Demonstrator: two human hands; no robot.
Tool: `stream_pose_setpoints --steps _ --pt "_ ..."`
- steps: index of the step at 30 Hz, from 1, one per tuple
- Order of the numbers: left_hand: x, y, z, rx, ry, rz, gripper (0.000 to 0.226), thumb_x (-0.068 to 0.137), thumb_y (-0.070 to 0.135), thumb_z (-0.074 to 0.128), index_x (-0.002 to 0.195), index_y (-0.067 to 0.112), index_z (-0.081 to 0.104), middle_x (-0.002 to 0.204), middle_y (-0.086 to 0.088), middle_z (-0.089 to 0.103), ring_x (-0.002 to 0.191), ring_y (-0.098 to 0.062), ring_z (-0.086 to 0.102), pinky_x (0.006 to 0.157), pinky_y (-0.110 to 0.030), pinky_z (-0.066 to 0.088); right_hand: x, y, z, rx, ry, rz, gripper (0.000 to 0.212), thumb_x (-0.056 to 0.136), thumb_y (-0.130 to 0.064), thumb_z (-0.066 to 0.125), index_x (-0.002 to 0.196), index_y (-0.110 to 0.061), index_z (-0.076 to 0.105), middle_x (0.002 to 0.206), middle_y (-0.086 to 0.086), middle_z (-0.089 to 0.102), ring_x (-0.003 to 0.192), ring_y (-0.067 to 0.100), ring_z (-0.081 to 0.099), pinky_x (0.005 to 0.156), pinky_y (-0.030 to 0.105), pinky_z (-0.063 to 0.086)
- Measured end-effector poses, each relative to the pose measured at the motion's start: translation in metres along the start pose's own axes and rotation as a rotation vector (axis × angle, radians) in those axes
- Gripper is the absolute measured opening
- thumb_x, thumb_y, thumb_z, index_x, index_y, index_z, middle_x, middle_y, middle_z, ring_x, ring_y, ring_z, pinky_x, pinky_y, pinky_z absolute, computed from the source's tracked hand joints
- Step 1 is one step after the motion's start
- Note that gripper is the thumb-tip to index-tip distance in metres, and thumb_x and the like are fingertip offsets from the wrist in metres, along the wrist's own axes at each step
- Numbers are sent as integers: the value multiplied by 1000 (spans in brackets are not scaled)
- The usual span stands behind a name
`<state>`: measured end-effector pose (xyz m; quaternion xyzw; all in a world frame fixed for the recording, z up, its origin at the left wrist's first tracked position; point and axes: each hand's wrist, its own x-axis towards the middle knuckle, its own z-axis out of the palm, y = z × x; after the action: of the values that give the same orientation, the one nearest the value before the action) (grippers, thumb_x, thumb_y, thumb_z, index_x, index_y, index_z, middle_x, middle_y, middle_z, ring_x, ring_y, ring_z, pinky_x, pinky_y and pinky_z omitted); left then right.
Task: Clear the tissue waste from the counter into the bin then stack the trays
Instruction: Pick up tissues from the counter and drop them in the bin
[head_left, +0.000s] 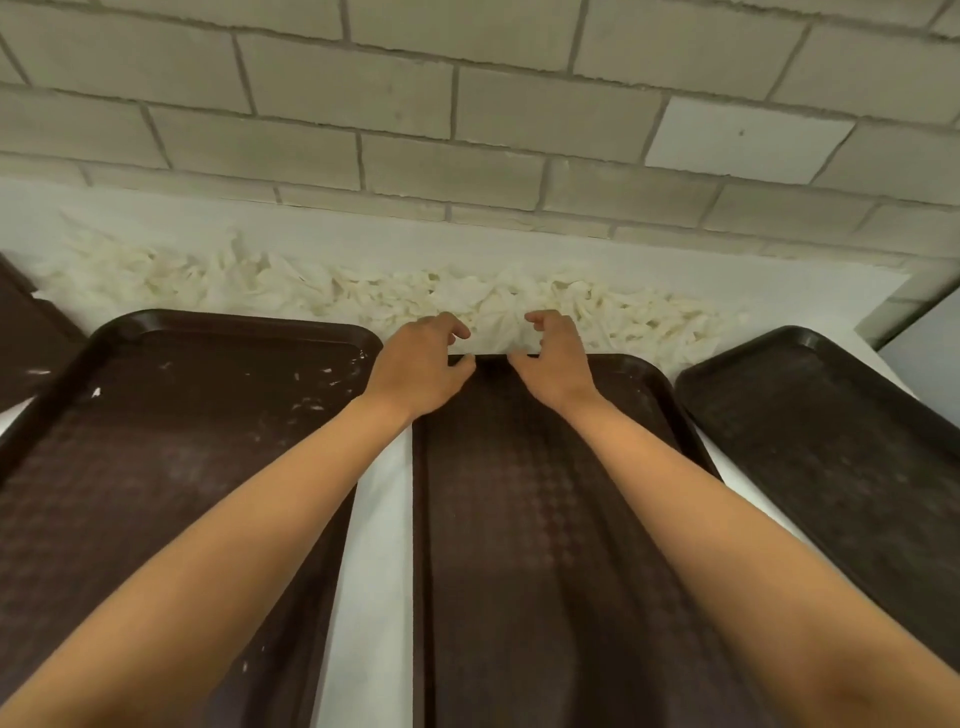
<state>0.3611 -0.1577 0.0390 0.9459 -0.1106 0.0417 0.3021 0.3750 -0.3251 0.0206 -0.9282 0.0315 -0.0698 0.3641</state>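
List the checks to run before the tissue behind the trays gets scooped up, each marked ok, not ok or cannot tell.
1. Tissue waste within reach: ok, both hands are at the pile's near edge, beyond the middle tray.
2. Left hand and right hand gripping tissue: cannot tell, the curled fingers hide it.
3. Bin located: not ok, none in view.
4. Left tray clean: not ok, white scraps lie on it.
5. Trays stacked: not ok, they lie side by side on the counter.
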Motion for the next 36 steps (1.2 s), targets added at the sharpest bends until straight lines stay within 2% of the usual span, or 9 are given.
stream_pose_setpoints --steps 5,9,11,14,19,24,30,33,36 --pt "14 -11 2 -3 8 61 35 88 30 59 120 15 57 118 -5 62 108 -19 58 90 -32 48 29 -8 7 -206 -41 -23 62 85 -25 63 139 -14 35 140 9 39 131 27 34 104 34 35" --pt "22 -19 3 7 -2 71 35 89 30 58 120 14 57 117 -6 62 106 -20 58 90 -32 48 45 -7 16 -334 -154 57 74 84 -34 66 144 -15 26 144 10 37 133 30 32 106 41 36" --pt "25 -23 4 10 -2 71 35 89 30 58 121 15 57 117 -5 61 106 -20 57 89 -32 46 51 -5 20 -312 -180 99 70 85 -31 66 142 -13 29 140 12 40 130 30 37 104 40 38" --pt "28 -26 5 12 -9 71 35 89 31 57 121 16 56 117 -4 61 106 -20 57 89 -32 46 57 -3 22 -322 -195 75 52 87 -23 64 133 -11 41 132 13 47 122 29 46 99 35 41" --pt "34 -30 5 1 -4 61 35 89 29 57 122 16 56 118 -5 61 106 -20 56 89 -32 47 62 -2 22 -198 -120 54 30 90 -13 58 119 -7 52 123 14 54 110 28 53 88 31 43" --pt "36 -39 3 -5 35 84 34 88 28 58 119 14 57 116 -6 62 104 -20 58 86 -29 45 63 -8 20 -81 -30 77 36 92 -18 57 126 -9 47 127 10 54 113 23 53 83 22 38" --pt "37 -47 1 -14 13 112 37 87 26 60 121 13 55 115 -7 60 104 -22 56 87 -34 48 55 -21 23 -5 21 89 53 87 -21 66 132 -8 42 133 12 51 119 27 52 96 32 45" --pt "41 -46 3 -7 -12 120 39 88 25 60 124 12 53 118 -9 58 107 -23 55 89 -32 45 51 -23 22 18 38 104 46 86 -25 67 126 -8 50 132 12 53 108 29 59 91 43 51" --pt "45 -44 5 8 -20 127 41 87 26 60 125 13 51 122 -8 55 112 -23 52 92 -31 44 51 -22 17 -8 74 105 41 88 -32 63 118 -4 56 123 13 58 106 29 60 92 37 49"
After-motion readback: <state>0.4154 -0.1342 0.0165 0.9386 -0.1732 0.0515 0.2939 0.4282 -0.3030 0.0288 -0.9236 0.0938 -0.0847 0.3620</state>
